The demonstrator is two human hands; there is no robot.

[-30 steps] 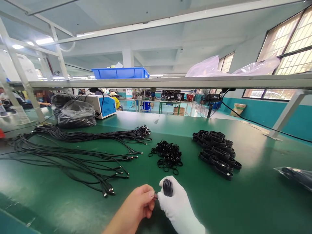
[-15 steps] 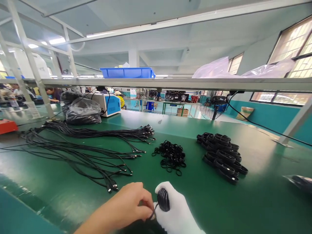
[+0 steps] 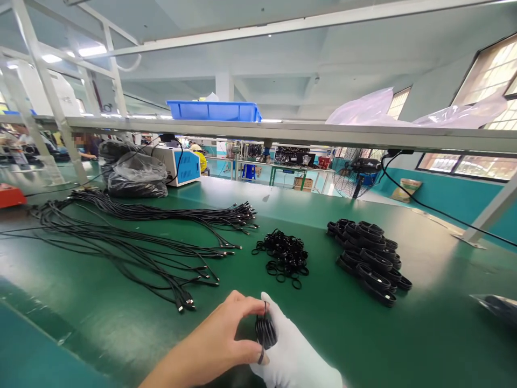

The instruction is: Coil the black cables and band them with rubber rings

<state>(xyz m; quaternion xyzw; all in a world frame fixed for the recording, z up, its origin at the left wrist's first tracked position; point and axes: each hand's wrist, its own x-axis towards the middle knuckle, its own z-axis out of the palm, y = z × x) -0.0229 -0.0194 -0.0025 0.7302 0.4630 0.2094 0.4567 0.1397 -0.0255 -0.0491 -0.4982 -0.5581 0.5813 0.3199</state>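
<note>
My right hand, in a white glove, grips a coiled black cable low in the middle of the view. Against the coil's left side is my bare left hand, its thumb and fingers spread with a thin black rubber ring stretched between them. The ring passes across the coil; its far side is hidden. Beyond my hands lies a pile of black rubber rings. Loose black cables with metal plugs stretch out on the left, and bundled cable coils are heaped on the right.
The green tabletop runs under everything. A shelf crosses above it, bearing a blue tray and plastic bags. At the back left are a bagged bundle and a blue-white machine. A plastic bag lies far right.
My left hand has moved up and right to the coil, and its fingers have spread, stretching the ring across it. The coil has turned slightly in my right hand.
</note>
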